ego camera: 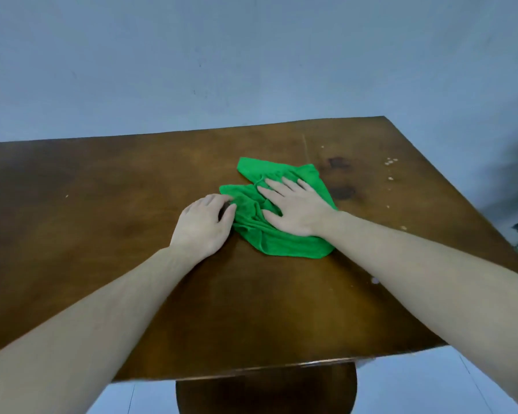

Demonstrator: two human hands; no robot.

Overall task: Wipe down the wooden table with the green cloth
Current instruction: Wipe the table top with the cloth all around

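We have the cloth (pixel 277 210) lying rumpled on the tabletop (pixel 102 204), nearer the far right corner than the near edge, its long axis running from the far edge toward us. Our right hand (pixel 296 209) lies flat on top of it, fingers straight and spread, pressing it down. Our left hand (pixel 205 224) sits at its left border, fingers curled and seemingly pinching a fold. Dark stains (pixel 340 177) and pale specks (pixel 391 161) lie just right of the cloth, so we judge the next stroke goes rightward, led by the right hand.

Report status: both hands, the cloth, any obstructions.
Right hand flat on green cloth. Left hand curled at its edge. Wooden table: nothing blocking.
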